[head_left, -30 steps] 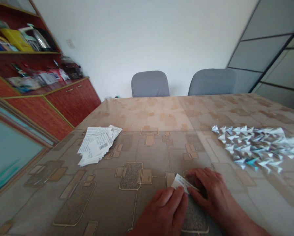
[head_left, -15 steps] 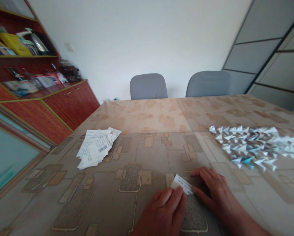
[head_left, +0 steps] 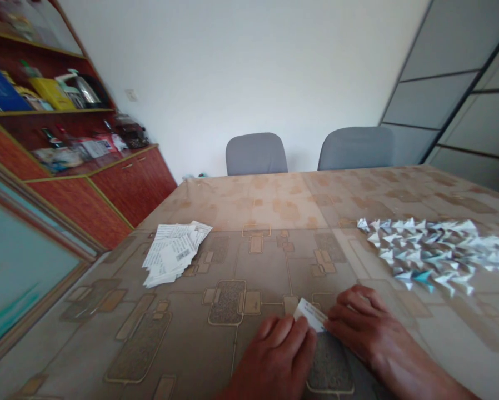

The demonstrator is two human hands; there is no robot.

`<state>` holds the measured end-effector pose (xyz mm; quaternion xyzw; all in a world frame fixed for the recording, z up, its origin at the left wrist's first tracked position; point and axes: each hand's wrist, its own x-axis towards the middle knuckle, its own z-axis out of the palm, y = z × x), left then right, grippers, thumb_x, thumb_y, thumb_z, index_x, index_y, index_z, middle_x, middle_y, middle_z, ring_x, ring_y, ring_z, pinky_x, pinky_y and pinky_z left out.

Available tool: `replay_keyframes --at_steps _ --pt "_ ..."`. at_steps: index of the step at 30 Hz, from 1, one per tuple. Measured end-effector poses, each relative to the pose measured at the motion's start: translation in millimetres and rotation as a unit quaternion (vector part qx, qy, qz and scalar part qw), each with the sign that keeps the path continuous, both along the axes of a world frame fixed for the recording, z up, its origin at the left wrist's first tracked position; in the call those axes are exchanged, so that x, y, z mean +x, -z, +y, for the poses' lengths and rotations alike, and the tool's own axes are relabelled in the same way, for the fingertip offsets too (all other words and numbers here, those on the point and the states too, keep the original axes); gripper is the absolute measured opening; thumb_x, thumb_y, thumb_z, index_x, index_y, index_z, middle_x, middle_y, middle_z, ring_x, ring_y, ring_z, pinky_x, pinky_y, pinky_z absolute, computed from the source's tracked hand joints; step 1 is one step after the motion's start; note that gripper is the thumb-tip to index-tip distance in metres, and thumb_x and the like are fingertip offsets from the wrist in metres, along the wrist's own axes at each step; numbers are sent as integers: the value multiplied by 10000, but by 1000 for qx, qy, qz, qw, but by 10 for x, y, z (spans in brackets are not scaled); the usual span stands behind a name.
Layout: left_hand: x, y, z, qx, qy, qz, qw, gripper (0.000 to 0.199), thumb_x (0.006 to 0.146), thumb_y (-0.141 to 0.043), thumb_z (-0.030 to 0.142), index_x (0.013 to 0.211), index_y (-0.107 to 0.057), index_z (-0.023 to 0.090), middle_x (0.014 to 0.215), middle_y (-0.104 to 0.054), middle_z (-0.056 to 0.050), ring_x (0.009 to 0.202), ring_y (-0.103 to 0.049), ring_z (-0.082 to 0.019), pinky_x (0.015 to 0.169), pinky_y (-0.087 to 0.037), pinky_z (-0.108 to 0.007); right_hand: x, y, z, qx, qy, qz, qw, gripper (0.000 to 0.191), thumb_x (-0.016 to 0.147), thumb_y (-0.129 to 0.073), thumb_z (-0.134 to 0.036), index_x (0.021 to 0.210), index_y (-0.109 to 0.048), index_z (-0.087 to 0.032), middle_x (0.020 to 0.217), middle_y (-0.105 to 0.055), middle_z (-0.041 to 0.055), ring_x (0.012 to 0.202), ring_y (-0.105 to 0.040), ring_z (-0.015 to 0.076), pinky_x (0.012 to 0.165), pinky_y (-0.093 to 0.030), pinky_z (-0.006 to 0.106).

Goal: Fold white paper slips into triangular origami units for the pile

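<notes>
A small printed paper slip (head_left: 310,315) lies on the patterned tablecloth near the front of the table. My left hand (head_left: 280,353) is closed over its near left end, the fingertips pressing on it. At the slip's right end, my right hand (head_left: 362,316) has its thumb and fingers drawn together in a pinch on the edge. My hands hide part of the paper, so I cannot tell whether it is folded.
A loose pile of printed paper slips (head_left: 172,253) lies to the left. Rows of folded paper pieces (head_left: 437,244) stand on the right. Two grey chairs (head_left: 257,154) are behind the far edge of the table (head_left: 274,203); a red cabinet (head_left: 128,183) stands at the left.
My right hand's fingers, spread apart before, have closed onto the right end of the slip. My left hand stays pressed on it. The whole view has shifted slightly.
</notes>
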<state>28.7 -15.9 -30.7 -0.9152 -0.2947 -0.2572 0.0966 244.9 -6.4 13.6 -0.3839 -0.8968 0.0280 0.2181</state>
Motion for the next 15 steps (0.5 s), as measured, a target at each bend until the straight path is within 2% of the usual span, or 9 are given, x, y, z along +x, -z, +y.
replay_keyframes --at_steps 2,4,7,11,15 --pt "-94 -52 -5 -5 -11 -7 1000 534 1006 -205 484 1078 -615 149 1055 -636 -76 915 -548 -216 893 -400 -381 8 -5 5 0 0 -9 1000 480 1040 -269 -398 723 -574 -209 727 -624 5 751 -532 205 778 -312 394" --pt "-218 -126 -12 -6 -1 25 1000 648 954 -182 620 1092 -612 154 1091 -623 -93 970 -545 -233 954 -366 -414 16 -4 10 -12 2 -18 1000 425 1034 -333 -358 718 -577 -212 730 -633 2 745 -539 201 770 -324 388" --pt "-390 -220 -20 6 -7 58 998 598 925 -298 650 1125 -607 177 1120 -616 -91 1009 -539 -235 1005 -329 -426 22 -12 11 -27 4 -36 999 338 997 -443 -282 690 -569 -217 722 -639 0 731 -544 202 729 -340 373" --pt "-464 -240 -11 12 -8 65 998 569 902 -366 658 1121 -610 194 1137 -613 -91 1016 -539 -235 1014 -338 -442 4 -56 -7 -30 9 -31 999 278 956 -523 -247 684 -574 -223 724 -644 -6 736 -556 208 739 -353 374" --pt "-406 -216 7 13 -1 43 999 554 917 -350 640 1072 -623 183 1123 -612 -95 997 -540 -229 1007 -350 -442 -84 -15 -32 4 -10 -38 999 199 976 -485 -244 846 -636 -229 810 -671 2 811 -581 219 822 -360 403"
